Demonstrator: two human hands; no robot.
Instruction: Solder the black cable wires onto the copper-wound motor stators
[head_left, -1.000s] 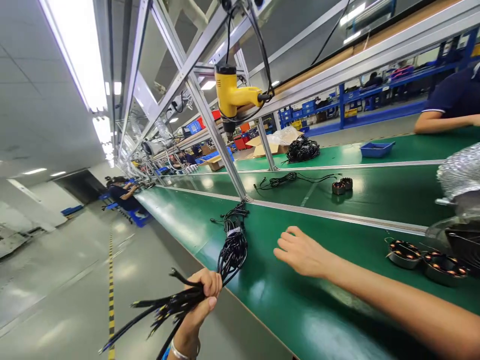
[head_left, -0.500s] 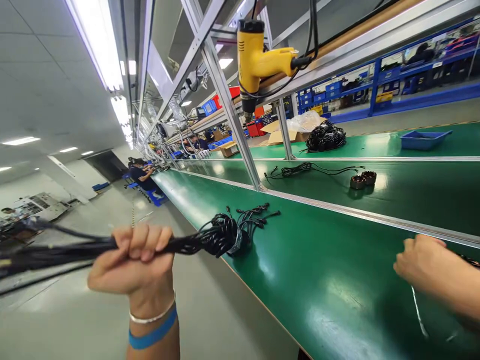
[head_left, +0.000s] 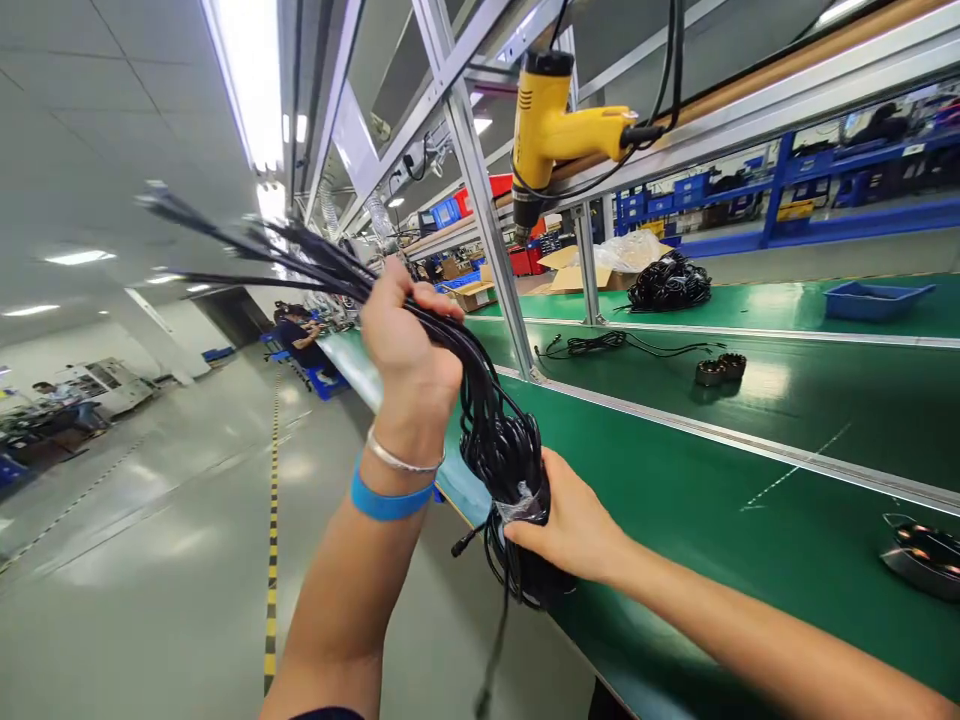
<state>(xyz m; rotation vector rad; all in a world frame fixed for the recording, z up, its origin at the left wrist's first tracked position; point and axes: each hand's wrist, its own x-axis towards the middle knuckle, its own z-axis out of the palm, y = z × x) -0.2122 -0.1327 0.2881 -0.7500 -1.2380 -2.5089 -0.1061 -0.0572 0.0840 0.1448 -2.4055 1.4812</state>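
Left hand: my left hand (head_left: pixel 409 325) is raised and curled firmly around the black cable bundle (head_left: pixel 499 435), just below its loose ends.
Loose ends: they fan out toward the upper left, past my knuckles, their tips blurred.
Right hand: my right hand (head_left: pixel 574 515) is wrapped partway around the coiled part, thumb across the clear plastic wrap (head_left: pixel 523 505); the fingers behind are hidden.
Cable bundle: stretched between my two hands at the near edge of the green workbench (head_left: pixel 675 480); I can't tell whether it touches the surface. Connector ends dangle below, one in front of the floor.
Left wrist: a silver bracelet (head_left: pixel 405 455) above a blue wristband (head_left: pixel 390 502).
Overhead: a yellow heat gun (head_left: pixel 551 135) hangs nose down beside an aluminium post (head_left: pixel 487 230).
Beyond the rail: a thin coil of black cable (head_left: pixel 596 343) and two small stators (head_left: pixel 720 370).
Far strip: a black cable heap (head_left: pixel 671 282) and a blue tray (head_left: pixel 874 302).
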